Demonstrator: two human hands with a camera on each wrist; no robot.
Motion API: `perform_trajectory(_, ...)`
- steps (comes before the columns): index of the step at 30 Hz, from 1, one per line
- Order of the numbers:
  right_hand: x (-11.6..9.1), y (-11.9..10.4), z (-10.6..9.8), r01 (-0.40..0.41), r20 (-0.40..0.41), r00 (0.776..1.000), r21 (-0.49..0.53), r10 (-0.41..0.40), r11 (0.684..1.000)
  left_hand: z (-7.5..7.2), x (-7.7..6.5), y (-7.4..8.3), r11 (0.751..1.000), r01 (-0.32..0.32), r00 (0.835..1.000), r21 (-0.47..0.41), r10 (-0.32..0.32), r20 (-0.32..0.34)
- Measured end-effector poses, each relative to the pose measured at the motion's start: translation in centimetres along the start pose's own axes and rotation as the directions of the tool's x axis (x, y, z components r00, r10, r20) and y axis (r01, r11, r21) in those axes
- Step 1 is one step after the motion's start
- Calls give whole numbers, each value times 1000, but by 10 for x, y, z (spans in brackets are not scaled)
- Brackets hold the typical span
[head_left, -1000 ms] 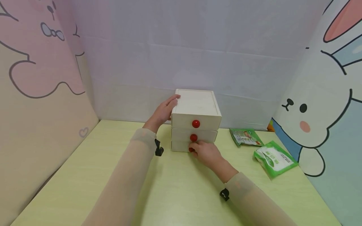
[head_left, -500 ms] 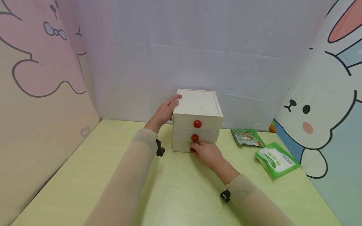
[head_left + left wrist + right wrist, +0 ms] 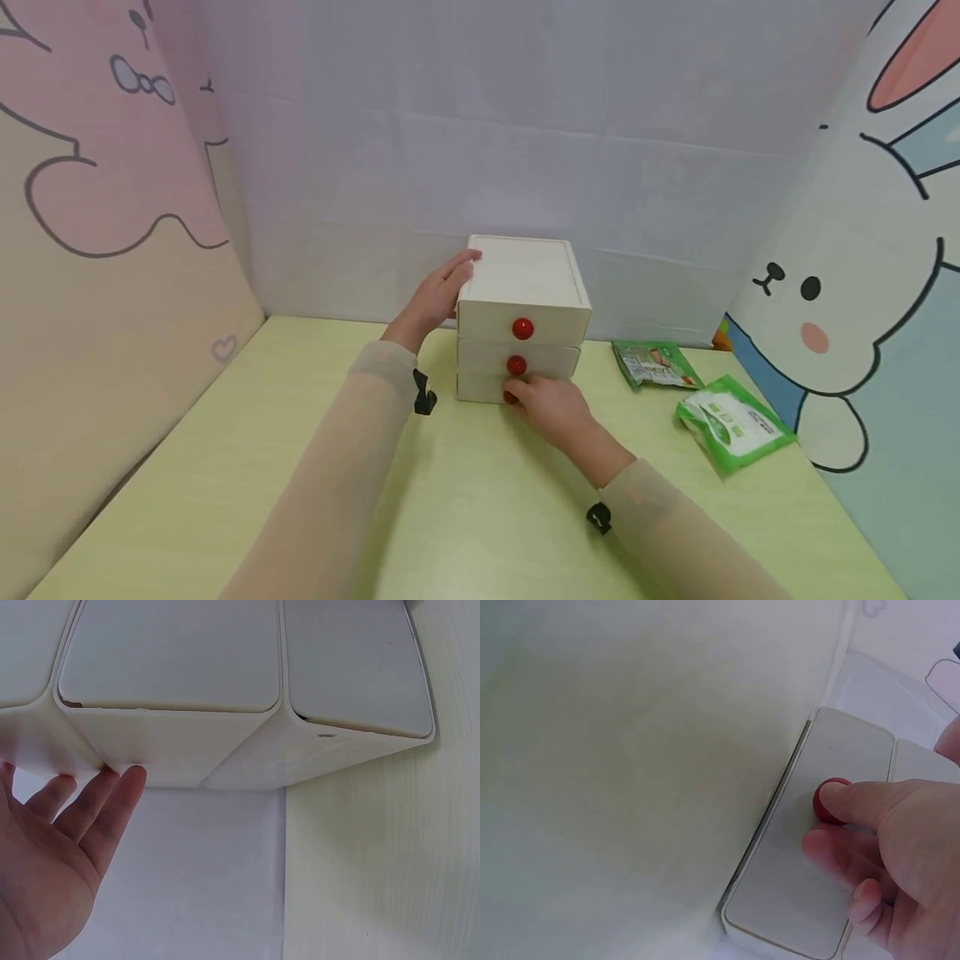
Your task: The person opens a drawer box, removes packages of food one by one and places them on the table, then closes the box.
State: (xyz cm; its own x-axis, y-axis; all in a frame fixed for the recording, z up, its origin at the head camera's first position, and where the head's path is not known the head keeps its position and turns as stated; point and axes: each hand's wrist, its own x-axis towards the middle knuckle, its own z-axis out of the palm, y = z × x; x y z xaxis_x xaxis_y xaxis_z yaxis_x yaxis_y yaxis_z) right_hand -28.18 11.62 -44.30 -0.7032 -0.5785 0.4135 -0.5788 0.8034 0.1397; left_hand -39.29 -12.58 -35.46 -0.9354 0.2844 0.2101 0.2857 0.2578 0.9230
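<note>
A small white three-drawer cabinet [image 3: 525, 271] stands near the back of the table, with a red knob on each drawer front. My left hand [image 3: 433, 298] rests against its left side, fingertips at the top edge. In the left wrist view those fingers [image 3: 112, 814] are fairly straight and touch the cabinet wall. Down at the lowest drawer, my right hand [image 3: 555, 410] pinches the red knob [image 3: 822, 811] between thumb and fingers. That drawer front sits flush with the cabinet in the right wrist view. The upper red knob [image 3: 522, 328] and middle red knob [image 3: 516, 365] are untouched.
Right of the cabinet lie two packets on the table [image 3: 300, 467]: a green printed packet [image 3: 656, 364] at the back and a green-and-white packet [image 3: 735, 423] nearer. A pale cloth wall [image 3: 360, 183] rises behind; cartoon-printed walls flank both sides.
The view shifts slightly. Both hands keep their places on the cabinet and the knob, and the drawers look the same.
</note>
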Motion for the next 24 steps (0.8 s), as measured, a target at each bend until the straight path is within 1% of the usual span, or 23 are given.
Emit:
perform_trajectory(9,6,0,-4,54,73,996,-64,-49,996,2,0,1,1000,8,1000,5,-8,-7)
perform_trajectory(16,12,1,0,81,68,995,-70,-77,994,0,-1,2,1000,5,1000,0,-5,-11)
perform_trajectory(24,13,2,1,105,65,993,-91,-99,990,0,1,1,1000,12,1000,7,-12,-7)
